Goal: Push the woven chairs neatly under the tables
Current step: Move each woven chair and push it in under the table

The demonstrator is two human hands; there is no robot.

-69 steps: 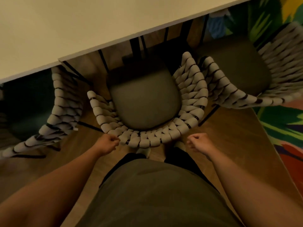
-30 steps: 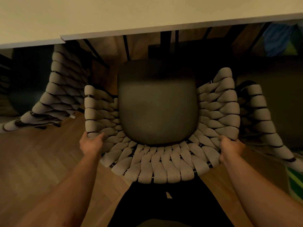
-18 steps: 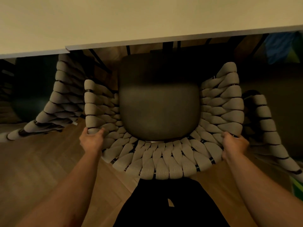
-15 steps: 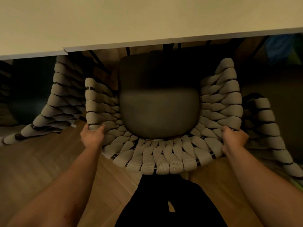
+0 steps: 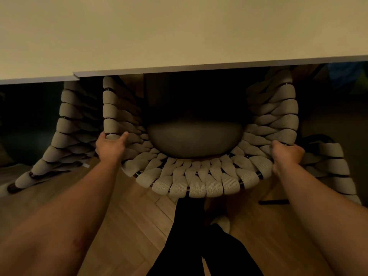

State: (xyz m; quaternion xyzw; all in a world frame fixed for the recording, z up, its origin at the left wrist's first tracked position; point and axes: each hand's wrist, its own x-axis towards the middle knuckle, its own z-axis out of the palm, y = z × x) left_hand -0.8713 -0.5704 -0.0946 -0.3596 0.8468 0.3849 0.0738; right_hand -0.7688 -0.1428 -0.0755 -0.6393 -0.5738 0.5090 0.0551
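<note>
two hands, left hand [image 5: 110, 146] and right hand [image 5: 286, 157], hold tight the soft beige woven rope chair [image 5: 199, 176] at its stiff near rim, under the pale flat table [image 5: 179, 32]; it looks light.

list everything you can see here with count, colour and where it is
table tops: two, cream, butted side by side across the top of the view
middle woven chair: one, beige weave, centre, front half under the table
seat cushion: one, dark grey-green, in the middle chair, mostly in shadow
left woven chair: one, beige, left, partly under the table
right woven chair: one, beige, right edge
floor: wood herringbone, bottom
left hand: gripping the middle chair's left rim
right hand: gripping its right rim
legs: two, black trousers, bottom centre
</note>
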